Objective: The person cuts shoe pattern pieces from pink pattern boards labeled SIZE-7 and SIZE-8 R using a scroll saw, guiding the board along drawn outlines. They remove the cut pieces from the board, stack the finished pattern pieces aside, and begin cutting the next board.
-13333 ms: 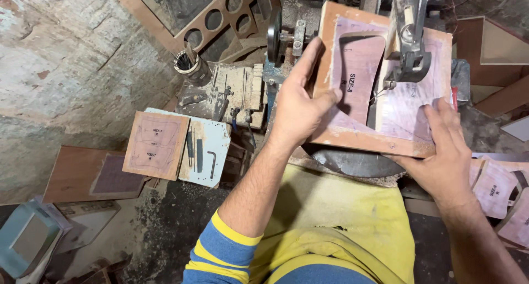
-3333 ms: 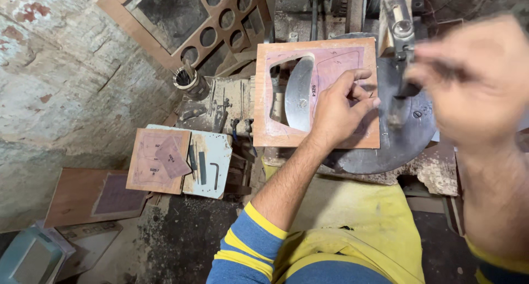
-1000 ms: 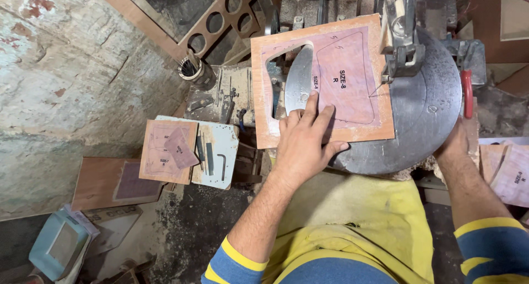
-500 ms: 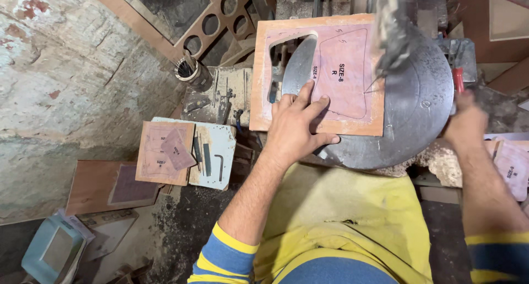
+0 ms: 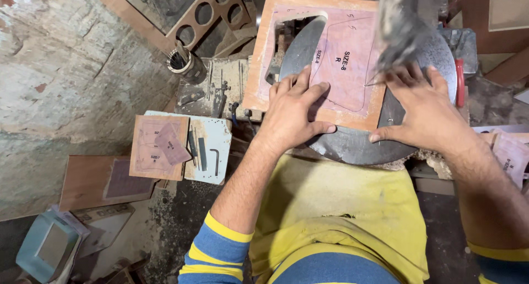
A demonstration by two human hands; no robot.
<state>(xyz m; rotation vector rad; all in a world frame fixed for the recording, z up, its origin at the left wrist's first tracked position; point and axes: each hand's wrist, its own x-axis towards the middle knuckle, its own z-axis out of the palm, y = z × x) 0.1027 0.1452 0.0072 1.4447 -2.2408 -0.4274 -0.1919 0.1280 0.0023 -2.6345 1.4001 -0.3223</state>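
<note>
A thin wooden board (image 5: 275,52) with a pink paper pattern glued on it lies on the round grey metal saw table (image 5: 352,143). A curved slot is cut out of the board's upper left part. My left hand (image 5: 292,110) presses flat on the board's near left side, fingers spread. My right hand (image 5: 424,110) lies flat at the board's near right corner, partly on the metal table. A blurred saw arm (image 5: 397,25) hangs over the board just beyond my right hand.
A smaller board with a pink pattern (image 5: 160,146) and a pale plate with hex keys (image 5: 212,151) lie at the left. A cup of small tools (image 5: 182,63) stands behind them. More pattern pieces (image 5: 509,154) sit at the far right. A yellow apron (image 5: 336,207) covers my lap.
My right hand has come from the table's right edge onto the board's near right corner. My left hand stays pressed on the board, which has turned slightly.
</note>
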